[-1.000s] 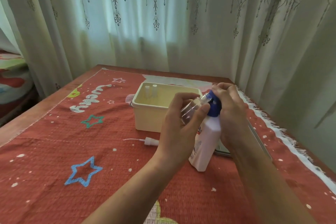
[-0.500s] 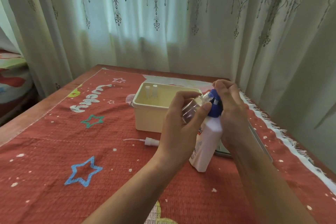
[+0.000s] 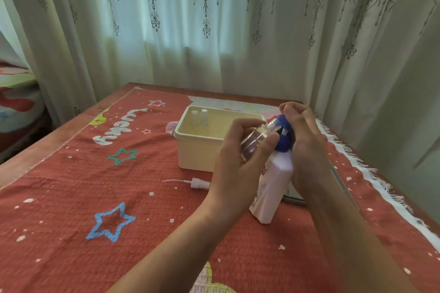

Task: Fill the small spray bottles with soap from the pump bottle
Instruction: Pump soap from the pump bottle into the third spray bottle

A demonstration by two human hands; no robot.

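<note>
"What covers the table?"

"A red cloth (image 3: pixel 71 197), with a cream tub (image 3: pixel 197 137) toward the back. The white pump bottle (image 3: pixel 273 185) stands just off its near right corner."

"And the hands?"

"The right hand (image 3: pixel 307 145) curls over the blue pump (image 3: pixel 283 143). The left hand (image 3: pixel 238 169) grips the small spray bottle (image 3: pixel 254 143), tilted with its open mouth at the nozzle."

"Anything smaller?"

"Two small bottles (image 3: pixel 200 116) stand in the tub's far left corner, and a spray head (image 3: pixel 198 184) lies on the cloth beside the left hand."

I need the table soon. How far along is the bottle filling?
Done: one spray head is off, lying on the cloth. In hand: the left hand holds a clear small bottle, mouth at the nozzle of the pump bottle, which the right hand grips at its blue top. Left: capping it, and two more bottles stand in the tub, fill unclear.
</note>
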